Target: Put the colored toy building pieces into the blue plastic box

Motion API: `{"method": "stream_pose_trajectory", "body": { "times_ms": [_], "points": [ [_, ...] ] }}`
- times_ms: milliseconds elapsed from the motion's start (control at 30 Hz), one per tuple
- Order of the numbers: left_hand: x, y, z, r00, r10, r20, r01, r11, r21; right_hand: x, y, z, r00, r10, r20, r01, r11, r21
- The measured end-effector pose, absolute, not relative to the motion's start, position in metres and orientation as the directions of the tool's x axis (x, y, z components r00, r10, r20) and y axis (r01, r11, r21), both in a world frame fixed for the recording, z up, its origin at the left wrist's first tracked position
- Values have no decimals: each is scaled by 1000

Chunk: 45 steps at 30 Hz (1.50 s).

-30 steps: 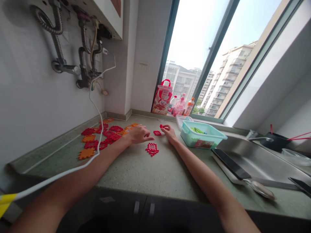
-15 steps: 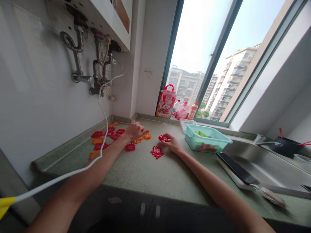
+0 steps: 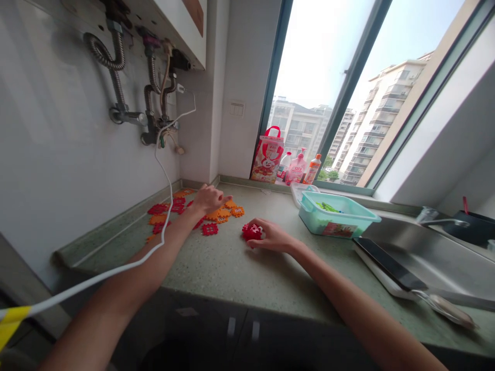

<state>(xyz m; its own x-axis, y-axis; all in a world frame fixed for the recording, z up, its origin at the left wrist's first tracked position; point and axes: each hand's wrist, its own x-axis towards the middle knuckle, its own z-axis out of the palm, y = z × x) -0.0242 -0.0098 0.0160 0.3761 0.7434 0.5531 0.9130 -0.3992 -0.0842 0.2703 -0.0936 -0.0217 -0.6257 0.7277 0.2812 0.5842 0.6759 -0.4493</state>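
Note:
My right hand (image 3: pixel 275 237) is closed around a red plastic interlocking piece (image 3: pixel 251 232), thumb in front and fingers behind. It is low over the counter, and a second red piece seems pressed against the first; the fingers partly cover them. My left hand (image 3: pixel 211 199) hovers or rests at the back of a spread of pieces, its fingers curled and its thumb sticking out to the right. Whatever its palm may hold is hidden. Below it lie orange notched pieces (image 3: pixel 223 213) and a single red square piece (image 3: pixel 210 229). More red pieces (image 3: pixel 158 208) lie left of my forearm.
A turquoise tub (image 3: pixel 340 214) with green pieces inside stands at the right, before the sink (image 3: pixel 444 263). A cleaver-like tool (image 3: pixel 390 265) lies along the sink's edge. A white cable (image 3: pixel 116 272) hangs across my left forearm. Bottles (image 3: pixel 297 167) line the windowsill.
My right hand has come down and slightly left, bringing its red piece onto the one that lay on the counter. My left hand stays over the pile. The view has shifted slightly.

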Motion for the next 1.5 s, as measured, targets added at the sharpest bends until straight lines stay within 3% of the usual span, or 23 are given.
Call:
{"method": "stream_pose_trajectory", "body": {
  "times_ms": [100, 367, 567, 700, 833, 1000, 1067, 1133, 1267, 1367, 1500],
  "points": [
    [-23, -10, 15, 374, 753, 541, 915, -396, -81, 264, -101, -20, -591, 753, 288, 657, 657, -369],
    [-28, -4, 10, 359, 754, 550, 916, -398, -52, 269, -92, -21, -527, 761, 379, 710, 639, -295],
    [-27, -3, 9, 371, 762, 531, 914, -400, -64, 333, -70, 26, -301, 622, 723, 816, 561, -143],
    [-25, -3, 9, 364, 762, 536, 905, -426, -8, 408, -63, 61, 22, 486, 874, 929, 314, -198],
    [-23, -3, 9, 367, 765, 529, 901, -434, 4, 474, -60, 63, 304, 420, 855, 936, 35, -350],
    [-19, -5, 9, 369, 787, 495, 916, -398, -49, 512, -60, 50, 436, 636, 636, 891, -204, -407],
    [-18, -6, 11, 356, 798, 486, 924, -379, -55, 507, -61, 52, 405, 642, 651, 909, -204, -364],
    [-19, -8, 15, 329, 819, 471, 937, -345, -54, 487, -62, 55, 307, 571, 761, 949, -120, -293],
    [-25, -14, 32, 227, 917, 329, 973, -225, -46, 408, -61, 44, -56, 523, 851, 969, 235, -81],
    [-39, -18, 48, 158, 979, 125, 987, -154, -42, 340, -60, 9, -373, 591, 715, 855, 518, 18],
    [-66, -22, 61, 92, 971, -219, 994, -77, 73, 284, -59, -38, -644, 612, 459, 686, 727, -7]
  ]
}}
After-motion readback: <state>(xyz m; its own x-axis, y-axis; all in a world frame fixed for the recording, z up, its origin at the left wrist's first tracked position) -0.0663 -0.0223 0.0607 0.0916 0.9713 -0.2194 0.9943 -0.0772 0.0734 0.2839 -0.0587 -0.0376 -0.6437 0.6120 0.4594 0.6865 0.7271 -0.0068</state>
